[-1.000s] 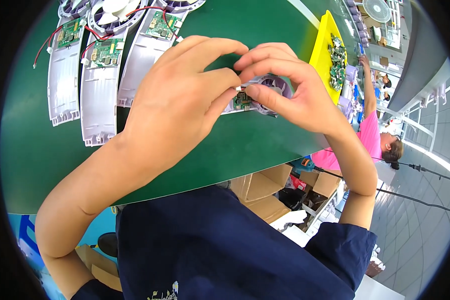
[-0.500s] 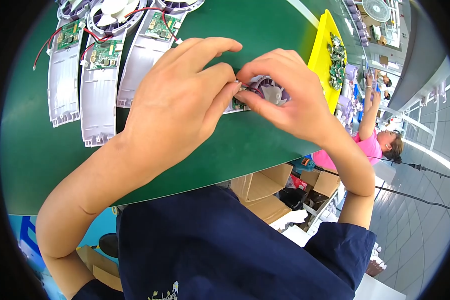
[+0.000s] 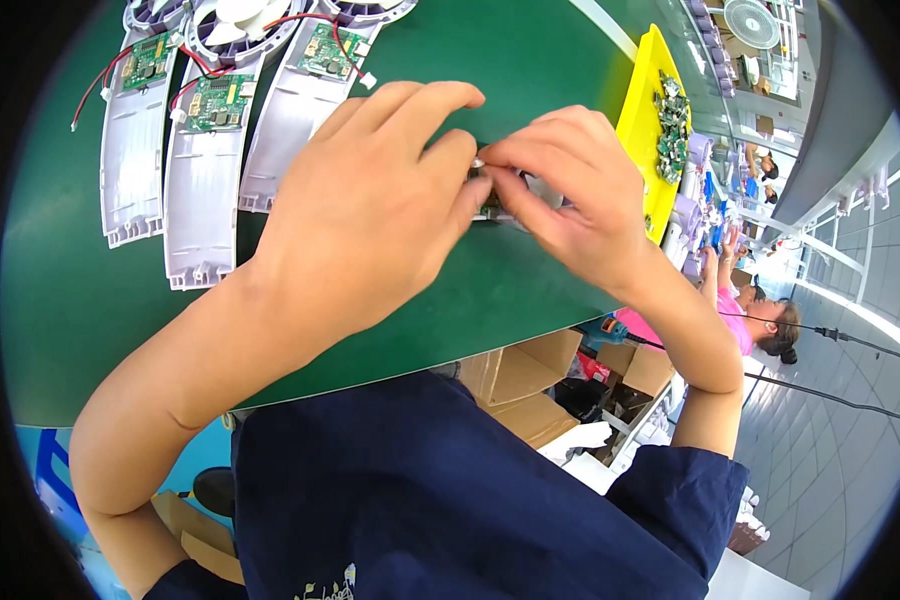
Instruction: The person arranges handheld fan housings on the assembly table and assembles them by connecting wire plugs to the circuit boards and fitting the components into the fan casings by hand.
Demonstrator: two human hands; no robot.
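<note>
Over the green table, my left hand (image 3: 370, 205) and my right hand (image 3: 580, 195) meet fingertip to fingertip. The right thumb and index finger pinch a small white wire connector (image 3: 478, 163). The left thumb and index finger are closed right against it, and what lies between them is hidden. Beneath the hands is a small fan unit (image 3: 545, 190) with pale blades, mostly covered by my right hand. To the left lie several white fan housings (image 3: 202, 190) with green circuit boards (image 3: 220, 103), red and black wires and round fan heads (image 3: 238, 25).
A yellow tray (image 3: 632, 110) holding a pile of small circuit boards (image 3: 673, 125) stands on the right of the green table (image 3: 450, 290). Below the table edge are open cardboard boxes (image 3: 525, 375) and a blue power tool (image 3: 605, 328). A co-worker in pink (image 3: 735, 325) sits further right.
My right fingertips have drawn closer together on the white connector, and the wires near it are now hidden. The fan unit shows less. The co-worker's arms have come down.
</note>
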